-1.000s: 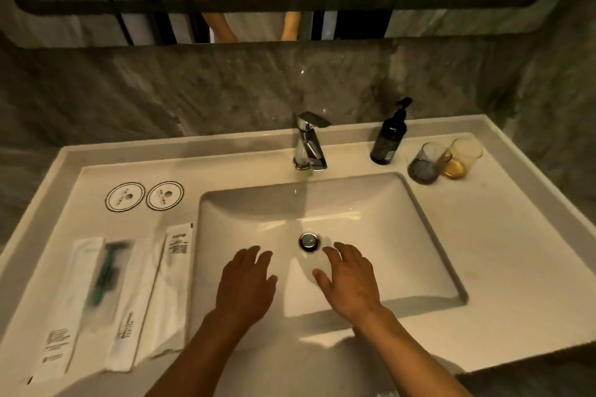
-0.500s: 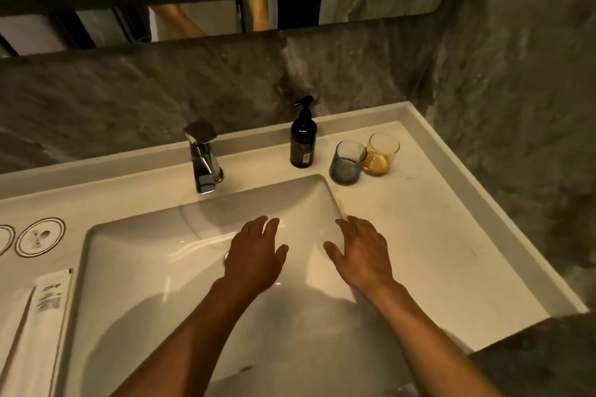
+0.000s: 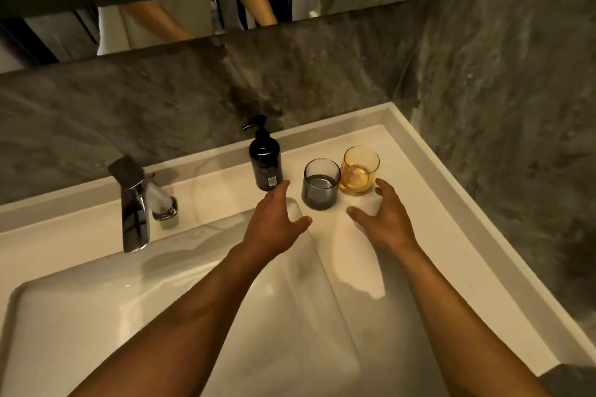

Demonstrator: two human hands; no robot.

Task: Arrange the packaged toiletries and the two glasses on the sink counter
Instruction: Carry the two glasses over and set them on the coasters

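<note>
Two glasses stand upright side by side at the back right of the white counter: a grey glass and, to its right, an amber glass. My left hand hovers open just left of the grey glass, fingers spread, holding nothing. My right hand is open just in front of and right of the amber glass, its fingertips close to it but apart from it. The packaged toiletries are out of view to the left.
A black pump bottle stands left of the grey glass, near my left fingertips. A chrome tap rises behind the basin. The raised counter rim and a dark stone wall close the right side. A mirror hangs above.
My view has swung right, so the toiletry packets have left the frame. Both hands have moved from over the basin forward and right, up to the two glasses.
</note>
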